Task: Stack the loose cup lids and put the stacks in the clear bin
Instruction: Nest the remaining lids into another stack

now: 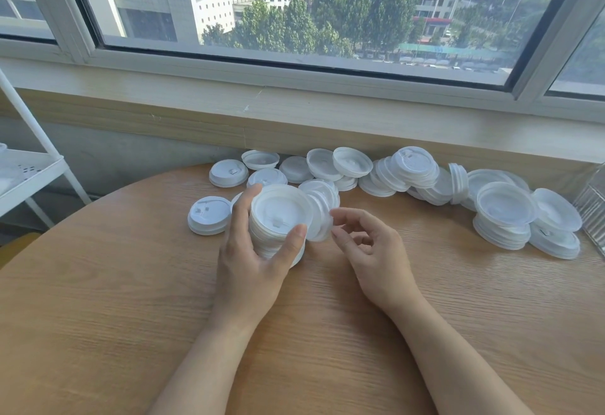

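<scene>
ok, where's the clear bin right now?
In the head view the clear bin is cut off by the right frame edge, at the table's far right, just beyond the rightmost lid stacks.

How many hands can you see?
2. The left hand grips a stack of lids over the table; the right hand hovers beside it, holding nothing.

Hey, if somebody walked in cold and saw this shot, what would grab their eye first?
Probably the stack of white lids at the centre of the wooden table, gripped by the left hand, with the right hand loosely curled just beside it, holding nothing. Next, the heap of loose lids strewn along the table's far edge under the window. The clear bin barely shows at the right edge.
</scene>
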The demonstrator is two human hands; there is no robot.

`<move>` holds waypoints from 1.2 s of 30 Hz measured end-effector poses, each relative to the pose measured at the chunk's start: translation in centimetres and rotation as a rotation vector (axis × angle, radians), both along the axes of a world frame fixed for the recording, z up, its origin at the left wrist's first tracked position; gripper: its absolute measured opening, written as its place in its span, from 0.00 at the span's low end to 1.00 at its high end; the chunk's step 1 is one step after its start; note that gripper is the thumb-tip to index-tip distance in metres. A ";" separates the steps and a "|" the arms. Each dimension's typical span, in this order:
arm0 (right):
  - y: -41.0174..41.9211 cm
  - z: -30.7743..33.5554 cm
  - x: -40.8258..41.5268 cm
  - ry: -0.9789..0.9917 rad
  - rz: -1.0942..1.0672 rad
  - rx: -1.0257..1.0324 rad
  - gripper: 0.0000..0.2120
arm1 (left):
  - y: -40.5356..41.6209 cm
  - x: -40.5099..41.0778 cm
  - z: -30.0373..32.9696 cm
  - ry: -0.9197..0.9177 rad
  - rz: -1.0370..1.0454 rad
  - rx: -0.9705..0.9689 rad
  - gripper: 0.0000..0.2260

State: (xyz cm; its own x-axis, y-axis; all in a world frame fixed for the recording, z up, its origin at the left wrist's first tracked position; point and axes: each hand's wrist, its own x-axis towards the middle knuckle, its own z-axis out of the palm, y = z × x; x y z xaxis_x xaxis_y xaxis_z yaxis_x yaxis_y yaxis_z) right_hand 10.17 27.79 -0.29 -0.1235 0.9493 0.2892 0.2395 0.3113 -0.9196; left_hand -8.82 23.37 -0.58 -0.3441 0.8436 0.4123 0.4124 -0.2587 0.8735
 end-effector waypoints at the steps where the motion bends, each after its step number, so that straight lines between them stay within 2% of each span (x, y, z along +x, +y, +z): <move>1: -0.1 0.1 -0.1 0.013 0.009 -0.001 0.11 | 0.0 0.0 0.0 -0.001 -0.004 -0.004 0.36; 6: -0.4 0.1 -0.4 0.077 0.040 -0.039 0.13 | -0.2 0.1 0.1 -0.004 -0.032 -0.023 0.37; 10: -0.3 -0.1 -0.5 0.053 0.047 -0.024 0.09 | -0.2 0.1 0.1 -0.014 -0.042 -0.023 0.36; 13: -0.4 0.3 -0.3 0.109 -0.008 0.006 0.07 | -0.2 0.2 0.2 -0.022 -0.057 -0.023 0.35; 15: -0.7 0.6 -0.3 0.108 -0.080 0.118 0.06 | -0.3 0.3 0.3 -0.027 -0.069 -0.027 0.35; 19: -1.3 1.1 -0.6 -0.056 -0.185 0.467 0.06 | -0.4 0.2 0.4 -0.024 -0.114 -0.048 0.35; 25: -2.0 1.2 -1.1 -0.158 -0.099 0.649 0.06 | -0.6 0.2 0.6 -0.055 -0.209 -0.070 0.36; 32: -2.2 1.0 -1.0 -0.178 -0.023 0.634 0.07 | -0.7 0.3 0.7 -0.067 -0.227 -0.043 0.41; 36: -2.1 1.0 -0.8 -0.143 -0.031 0.515 0.16 | -0.7 0.5 0.8 -0.046 -0.237 0.000 0.41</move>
